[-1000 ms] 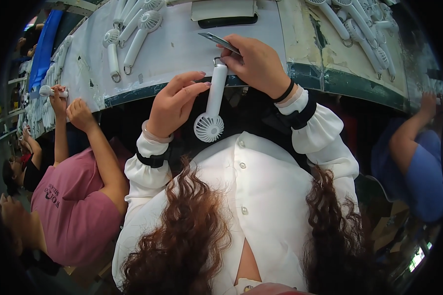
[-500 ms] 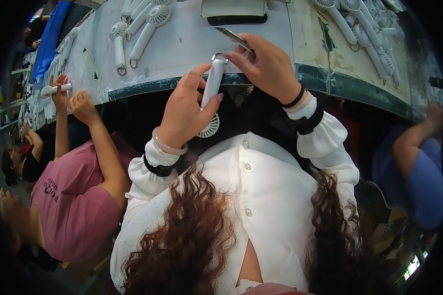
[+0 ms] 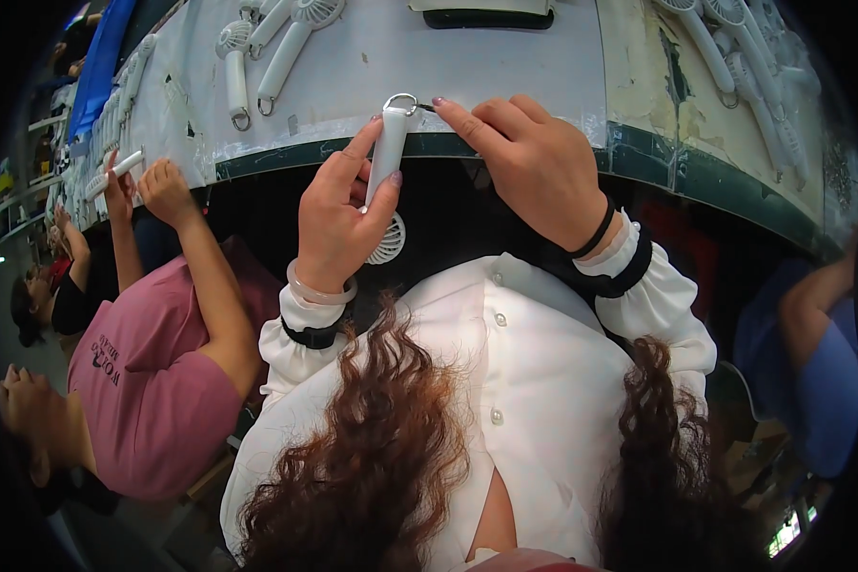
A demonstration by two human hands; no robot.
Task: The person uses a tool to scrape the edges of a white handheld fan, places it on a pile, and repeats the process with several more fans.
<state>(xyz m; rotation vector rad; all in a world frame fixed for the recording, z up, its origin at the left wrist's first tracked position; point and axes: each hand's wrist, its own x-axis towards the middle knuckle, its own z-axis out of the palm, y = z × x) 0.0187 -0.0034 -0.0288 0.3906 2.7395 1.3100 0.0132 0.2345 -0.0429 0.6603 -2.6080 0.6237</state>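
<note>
A white handheld fan (image 3: 389, 143) is gripped in my left hand (image 3: 336, 224), its handle end upward. The round slatted head hangs below my palm. At the handle's top sits a metal ring (image 3: 400, 99). My right hand (image 3: 543, 170) is closed just right of the ring, index finger extended along a slim, dark metal tool (image 3: 426, 108) whose tip is at the ring's right side. Most of that tool is hidden by my fingers, so I cannot tell its exact kind.
Several white handheld fans (image 3: 294, 48) lie on the table (image 3: 353, 86), with more fans (image 3: 753, 76) at the far right. A black-edged object (image 3: 488, 18) rests at the back. The table's dark green edge (image 3: 276, 160) runs before me. A co-worker in pink (image 3: 167, 362) handles another fan at left.
My right hand has turned over and lowered the tool from pointing up and left to the ring. Both hands and the fan appear slightly farther left in view.
</note>
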